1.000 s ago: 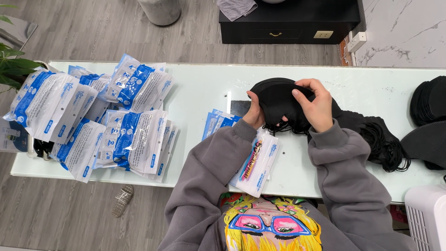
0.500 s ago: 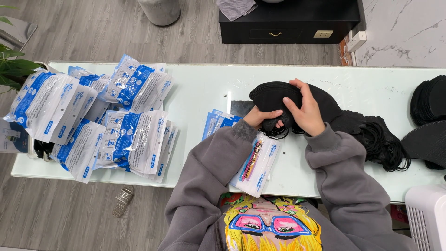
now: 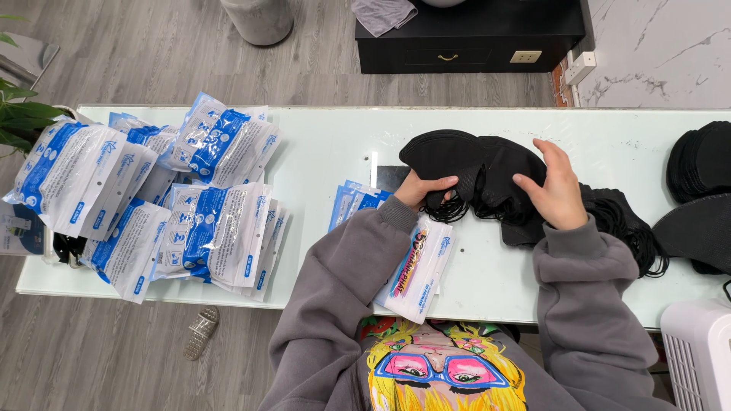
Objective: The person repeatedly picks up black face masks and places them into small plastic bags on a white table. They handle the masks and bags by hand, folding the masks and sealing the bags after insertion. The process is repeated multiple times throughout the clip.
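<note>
Grey wood floor, pale glass table point(image 3: 335, 144) running across the view; black cabinet point(image 3: 468, 34) beyond it, white unit point(image 3: 697, 354) at the near right corner.

Left hand point(image 3: 422, 189) closed on the near edge of a black mask point(image 3: 445, 152), thumb over the top, fingers curled under; the ear loops point(image 3: 449, 207) dangle just below the fingers. Right hand point(image 3: 554, 186) half open, fingers spread flat on a second mask point(image 3: 510, 171) which overlaps the first; it presses rather than grips. Both masks lie at table centre, between the hands.

More black masks: loose heap point(image 3: 617, 228) under and right of the right hand, count unclear; two stacks point(image 3: 704, 164) at the right edge. Flat empty pouches point(image 3: 354, 204) just left of the left hand, number unclear; one pouch point(image 3: 419, 266) under the left sleeve. Filled blue-and-white packs point(image 3: 152, 194) piled on the left, well over ten, overlapping too much to count. Plant point(image 3: 19, 114) at far left; sandal point(image 3: 199, 331) on the floor. Grey sleeves hide part of the table's near edge.
</note>
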